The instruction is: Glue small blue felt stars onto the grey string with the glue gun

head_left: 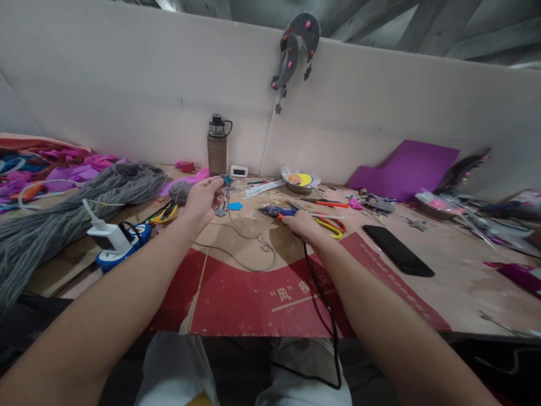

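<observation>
My left hand is raised a little over the cardboard sheet, fingers pinched on a small blue felt piece with a thin grey cord trailing down from it onto the cardboard. My right hand rests on the cardboard, closed round the handle of a blue glue gun whose nozzle points left. The gun's black cable runs back along my right forearm. A blue felt scrap and a small grey felt star lie between the two hands.
A bundle of grey yarn and a white charger on a blue power strip lie left. Yellow-handled scissors, a black phone, a metal bowl and a purple sheet sit right. A bottle stands by the wall.
</observation>
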A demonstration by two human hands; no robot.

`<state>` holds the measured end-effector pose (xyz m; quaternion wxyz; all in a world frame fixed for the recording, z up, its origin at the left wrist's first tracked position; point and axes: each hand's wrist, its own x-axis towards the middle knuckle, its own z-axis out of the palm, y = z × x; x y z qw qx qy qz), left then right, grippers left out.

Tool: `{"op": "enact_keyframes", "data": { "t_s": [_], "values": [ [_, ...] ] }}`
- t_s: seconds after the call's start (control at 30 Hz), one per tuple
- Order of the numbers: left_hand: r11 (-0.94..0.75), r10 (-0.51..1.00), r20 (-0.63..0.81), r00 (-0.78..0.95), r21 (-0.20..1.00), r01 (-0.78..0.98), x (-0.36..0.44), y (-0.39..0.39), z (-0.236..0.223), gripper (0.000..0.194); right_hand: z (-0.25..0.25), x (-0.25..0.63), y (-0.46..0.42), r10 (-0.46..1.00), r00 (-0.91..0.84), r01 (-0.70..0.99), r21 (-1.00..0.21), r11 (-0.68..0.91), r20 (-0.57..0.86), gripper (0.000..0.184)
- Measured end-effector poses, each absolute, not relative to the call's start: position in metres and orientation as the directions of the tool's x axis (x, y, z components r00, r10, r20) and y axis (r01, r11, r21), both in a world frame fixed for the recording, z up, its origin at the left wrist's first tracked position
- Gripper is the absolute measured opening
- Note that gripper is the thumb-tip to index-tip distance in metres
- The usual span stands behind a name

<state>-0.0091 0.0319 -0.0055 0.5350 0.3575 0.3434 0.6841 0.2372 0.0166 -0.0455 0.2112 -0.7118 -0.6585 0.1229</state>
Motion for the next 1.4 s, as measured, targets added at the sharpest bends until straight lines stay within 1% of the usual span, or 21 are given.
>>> {"op": "enact_keyframes", "data": {
  "t_s": [0.1, 0.17, 0.23, 0.27, 0.3, 0.33, 0.37, 0.4, 0.43, 0.5, 0.57, 0.73, 0.83, 1.0, 1.2, 1.27, 1.4],
  "values": [
    [-0.176, 0.978, 0.096, -0.186, 0.856, -0.485, -0.009, 0.032, -0.006, 0.009, -0.043, 0.235, 0.018, 0.985, 0.142, 0.766, -0.641, -0.047, 0.098, 0.022],
    [-0.171, 0.977, 0.085, -0.195, 0.862, -0.477, -0.01, 0.033, -0.008, 0.01, -0.038, 0.229, 0.016, 0.979, 0.155, 0.692, -0.722, -0.015, 0.129, 0.026],
    [-0.163, 0.977, 0.076, -0.2, 0.872, -0.461, -0.01, 0.035, -0.012, 0.011, -0.032, 0.221, 0.01, 0.969, 0.167, 0.585, -0.809, 0.051, 0.182, 0.032],
    [-0.157, 0.978, 0.072, -0.198, 0.876, -0.456, -0.011, 0.036, -0.013, 0.011, -0.028, 0.216, 0.006, 0.963, 0.164, 0.501, -0.859, 0.104, 0.212, 0.033],
    [-0.147, 0.979, 0.064, -0.195, 0.88, -0.451, -0.011, 0.036, -0.015, 0.011, -0.025, 0.212, 0.001, 0.958, 0.151, 0.362, -0.915, 0.178, 0.245, 0.035],
    [-0.136, 0.98, 0.053, -0.194, 0.884, -0.448, -0.011, 0.036, -0.016, 0.011, -0.022, 0.208, -0.004, 0.954, 0.119, 0.21, -0.946, 0.247, 0.276, 0.037],
    [-0.123, 0.98, 0.038, -0.195, 0.887, -0.445, -0.011, 0.036, -0.017, 0.011, -0.02, 0.203, -0.009, 0.952, 0.07, 0.085, -0.953, 0.292, 0.298, 0.04],
    [-0.109, 0.981, 0.024, -0.194, 0.89, -0.442, -0.011, 0.036, -0.018, 0.011, -0.018, 0.2, -0.014, 0.948, 0.02, -0.002, -0.948, 0.317, 0.317, 0.043],
    [-0.097, 0.982, 0.013, -0.189, 0.893, -0.44, -0.01, 0.036, -0.018, 0.01, -0.017, 0.197, -0.018, 0.942, -0.029, -0.041, -0.942, 0.332, 0.334, 0.044],
    [-0.082, 0.984, 0.004, -0.177, 0.897, -0.434, -0.009, 0.035, -0.018, 0.01, -0.015, 0.193, -0.025, 0.92, -0.095, -0.023, -0.925, 0.38, 0.38, 0.044],
    [-0.073, 0.985, -0.002, -0.172, 0.901, -0.428, -0.007, 0.033, -0.016, 0.01, -0.015, 0.191, -0.028, 0.897, -0.125, 0.049, -0.901, 0.432, 0.423, 0.043],
    [-0.01, 0.977, -0.089, -0.192, 0.886, -0.464, -0.002, 0.028, -0.01, 0.014, -0.016, 0.191, -0.028, 0.869, -0.109, 0.134, -0.859, 0.494, 0.483, 0.042],
    [0.013, 0.977, -0.116, -0.181, 0.872, -0.49, -0.001, 0.027, -0.007, 0.014, -0.017, 0.192, -0.027, 0.864, -0.111, 0.174, -0.846, 0.504, 0.491, 0.041],
    [0.022, 0.976, -0.126, -0.175, 0.867, -0.498, -0.001, 0.026, -0.005, 0.014, -0.018, 0.192, -0.028, 0.854, -0.108, 0.184, -0.834, 0.52, 0.509, 0.038],
    [-0.011, 0.98, -0.086, -0.18, 0.876, -0.482, -0.001, 0.025, -0.006, 0.012, -0.015, 0.192, -0.031, 0.851, -0.084, 0.341, -0.788, 0.513, 0.518, 0.038],
    [-0.021, 0.979, -0.08, -0.187, 0.875, -0.483, 0.0, 0.025, -0.006, 0.012, -0.014, 0.192, -0.033, 0.846, -0.083, 0.357, -0.777, 0.518, 0.526, 0.035],
    [0.002, 0.973, -0.112, -0.201, 0.878, -0.479, 0.0, 0.026, -0.007, 0.013, -0.014, 0.191, -0.036, 0.833, -0.081, 0.353, -0.766, 0.538, 0.547, 0.032]
  ]
}}
